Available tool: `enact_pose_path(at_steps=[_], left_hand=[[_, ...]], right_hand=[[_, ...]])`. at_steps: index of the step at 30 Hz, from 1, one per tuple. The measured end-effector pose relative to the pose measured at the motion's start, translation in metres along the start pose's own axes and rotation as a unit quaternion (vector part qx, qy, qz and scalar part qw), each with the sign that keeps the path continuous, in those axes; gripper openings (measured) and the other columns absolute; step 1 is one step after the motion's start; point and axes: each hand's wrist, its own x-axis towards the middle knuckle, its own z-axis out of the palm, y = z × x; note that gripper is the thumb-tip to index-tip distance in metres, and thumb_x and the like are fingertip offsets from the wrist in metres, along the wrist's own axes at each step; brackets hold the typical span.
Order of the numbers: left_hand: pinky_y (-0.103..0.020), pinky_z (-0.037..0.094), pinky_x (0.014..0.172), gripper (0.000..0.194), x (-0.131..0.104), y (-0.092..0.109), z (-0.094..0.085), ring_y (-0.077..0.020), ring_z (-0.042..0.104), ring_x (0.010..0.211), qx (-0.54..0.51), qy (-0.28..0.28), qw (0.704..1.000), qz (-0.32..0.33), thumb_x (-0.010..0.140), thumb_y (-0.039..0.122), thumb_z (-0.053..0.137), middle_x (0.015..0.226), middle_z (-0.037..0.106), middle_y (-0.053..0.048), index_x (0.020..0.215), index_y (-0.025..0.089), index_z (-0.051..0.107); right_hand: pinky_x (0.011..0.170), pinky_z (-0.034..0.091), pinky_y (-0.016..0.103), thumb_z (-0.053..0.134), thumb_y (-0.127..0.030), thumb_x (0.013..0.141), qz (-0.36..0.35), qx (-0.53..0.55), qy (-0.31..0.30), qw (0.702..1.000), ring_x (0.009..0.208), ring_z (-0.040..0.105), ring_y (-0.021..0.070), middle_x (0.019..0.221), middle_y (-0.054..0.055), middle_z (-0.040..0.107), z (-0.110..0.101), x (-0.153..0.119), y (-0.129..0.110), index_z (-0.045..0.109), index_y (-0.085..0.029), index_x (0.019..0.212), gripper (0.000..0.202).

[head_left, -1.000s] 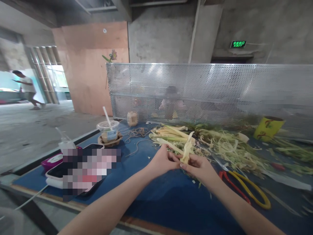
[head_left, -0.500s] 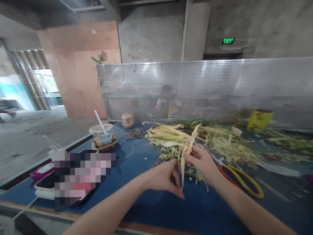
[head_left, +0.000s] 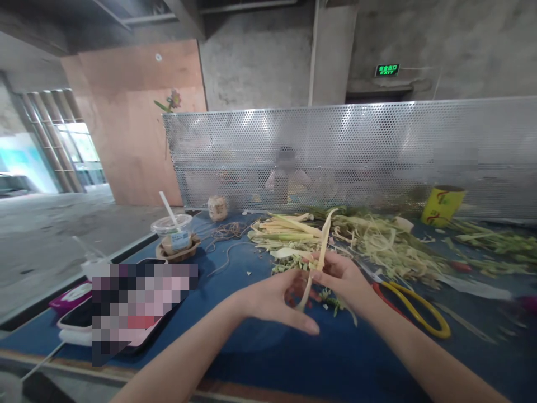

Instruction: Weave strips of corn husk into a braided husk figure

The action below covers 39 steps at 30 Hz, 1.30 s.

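Observation:
My right hand pinches a pale yellow, folded leaf strip at its middle. One end rises above the fingers, while the other hangs down towards my left hand. The thumb of that hand is stretched out, apart from its fingers, which are partly hidden behind the hanging end; it does not grip the strip. Just beyond both hands lie small green plant cuttings and a bundle of pale yellow stalks. Scissors with yellow and red handles lie right of my right forearm.
On the blue tabletop, shredded plant strips spread to the right, near a yellow tube. A lidded cup with a straw, tangled twine and a phone are on the left. A perforated metal screen stands behind.
My left thumb and fingers have parted from the strip's lower end, where they were close together before. The strip's lower end has swung slightly left; my right hand keeps its pinch.

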Motion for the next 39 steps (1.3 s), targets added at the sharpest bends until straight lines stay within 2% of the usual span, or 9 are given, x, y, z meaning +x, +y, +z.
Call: enact_pose_path(at_steps=[5,10,16,20,23,28,33,36,39], left_hand=[[-0.030,0.047,0.067,0.047,0.012,-0.003,0.006,-0.0140,0.059,0.067,-0.127,0.152,0.979,0.046,0.075,0.047,0.053,0.070,0.060,-0.002,0.106,0.015,0.039],[-0.019,0.044,0.049,0.042,0.019,-0.006,0.013,-0.0108,0.057,0.052,-0.140,0.165,0.974,0.060,0.076,0.042,0.053,0.058,0.060,0.000,0.108,0.016,0.046],[-0.017,0.043,0.045,0.034,0.023,-0.011,0.014,-0.0083,0.054,0.046,-0.148,0.192,0.968,0.072,0.076,0.037,0.056,0.054,0.060,0.000,0.098,0.012,0.059],[-0.018,0.043,0.044,0.046,0.022,-0.011,0.010,-0.0110,0.058,0.048,-0.168,0.226,0.956,0.077,0.078,0.036,0.053,0.057,0.065,-0.002,0.117,0.014,0.050],[-0.019,0.043,0.044,0.054,0.020,-0.010,0.010,-0.0119,0.059,0.049,-0.172,0.225,0.955,0.086,0.078,0.036,0.054,0.060,0.067,-0.003,0.127,0.016,0.041],[-0.019,0.042,0.041,0.062,0.019,-0.011,0.011,-0.0125,0.060,0.048,-0.185,0.216,0.954,0.093,0.076,0.035,0.056,0.064,0.068,-0.003,0.131,0.017,0.034],[-0.018,0.043,0.042,0.042,0.021,-0.010,0.011,-0.0106,0.059,0.048,-0.232,0.225,0.942,0.084,0.067,0.034,0.066,0.062,0.068,-0.003,0.102,0.011,0.058],[-0.017,0.041,0.038,0.032,0.021,-0.008,0.012,-0.0089,0.055,0.043,-0.270,0.192,0.940,0.077,0.062,0.032,0.070,0.055,0.065,-0.001,0.083,0.012,0.057],[-0.015,0.038,0.035,0.034,0.019,-0.008,0.012,-0.0077,0.052,0.038,-0.260,0.152,0.952,0.051,0.061,0.031,0.072,0.049,0.062,0.001,0.081,0.013,0.051]], right_hand=[[0.056,0.049,0.029,0.066,-0.037,0.066,-0.019,-0.013,-0.033,0.999,0.052,0.055,0.0125,0.059,-0.003,0.055,0.003,0.002,0.008,0.054,-0.018,0.095,0.037],[0.051,0.048,0.027,0.063,-0.030,0.071,-0.028,-0.013,-0.029,0.999,0.047,0.053,0.0101,0.062,-0.006,0.052,0.009,-0.001,0.008,0.039,-0.021,0.110,0.046],[0.065,0.049,0.031,0.055,-0.026,0.078,-0.010,-0.078,-0.077,0.994,0.065,0.059,0.0141,0.075,-0.001,0.055,0.001,-0.008,-0.007,0.019,-0.024,0.132,0.064],[0.064,0.048,0.028,0.044,-0.034,0.084,-0.050,-0.127,-0.003,0.991,0.066,0.055,0.0137,0.077,0.001,0.053,-0.008,-0.002,-0.011,0.035,-0.024,0.128,0.045],[0.055,0.046,0.025,0.045,-0.034,0.083,-0.045,-0.160,-0.003,0.986,0.057,0.051,0.0114,0.070,0.000,0.051,-0.008,0.000,-0.010,0.049,-0.022,0.119,0.037],[0.040,0.041,0.022,0.049,-0.035,0.080,-0.009,-0.133,0.023,0.991,0.040,0.045,0.0082,0.059,-0.002,0.052,-0.002,-0.003,-0.008,0.052,-0.018,0.114,0.037],[0.031,0.039,0.019,0.052,-0.034,0.079,0.005,-0.070,0.047,0.996,0.031,0.046,0.0068,0.060,-0.005,0.056,-0.001,-0.004,-0.011,0.046,-0.022,0.098,0.024],[0.030,0.039,0.019,0.054,-0.034,0.077,0.001,-0.069,0.041,0.997,0.031,0.046,0.0069,0.055,-0.007,0.052,-0.001,-0.005,-0.012,0.044,-0.022,0.087,0.018],[0.036,0.041,0.018,0.056,-0.032,0.075,-0.023,-0.110,0.039,0.993,0.039,0.049,0.0072,0.057,-0.005,0.053,0.000,-0.005,-0.011,0.048,-0.020,0.081,0.015]])
